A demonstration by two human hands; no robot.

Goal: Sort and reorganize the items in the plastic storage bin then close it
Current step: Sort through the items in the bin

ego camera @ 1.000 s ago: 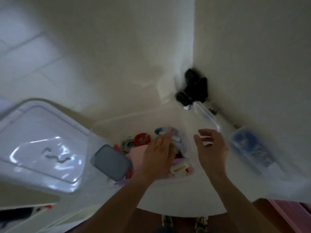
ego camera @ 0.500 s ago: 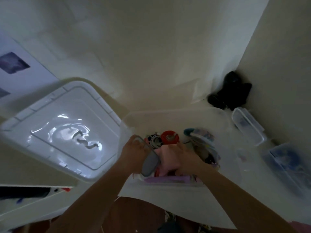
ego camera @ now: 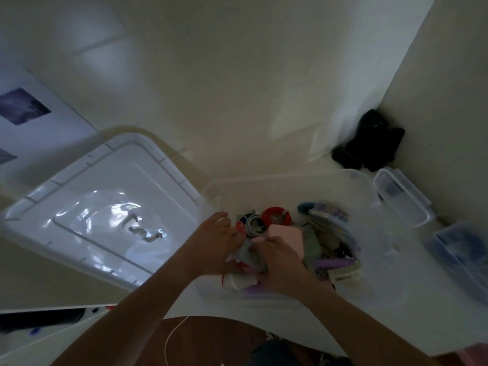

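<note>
**Both hands down in the open bin**

The clear bin (ego camera: 290, 180) stands open on the pale floor, and everything else is placed from it. Its white lid (ego camera: 105, 207) lies flat just beside its left wall, top side up. Inside, at the back, a red coil (ego camera: 276, 216) sits next to a white cable coil (ego camera: 254, 225). A pink case (ego camera: 286, 237) lies in the middle, with a jumble of small coloured items (ego camera: 332, 249) to its right.

The left hand (ego camera: 211, 247) reaches into the bin's left part, fingers curled down among the items near a small red piece; what it grips, if anything, is hidden and cannot be told. The right hand (ego camera: 280, 265) is just beside it, fingers bent around a grey-white thing (ego camera: 245, 253) at the near edge of the pink case. The two hands are touching or nearly so.

Outside the bin, to its right, lie a small clear box (ego camera: 401, 199) and, nearer the person, a blurred bluish box (ego camera: 459, 252). Behind the bin's right corner, against the wall, sits a black object (ego camera: 369, 143).
</note>
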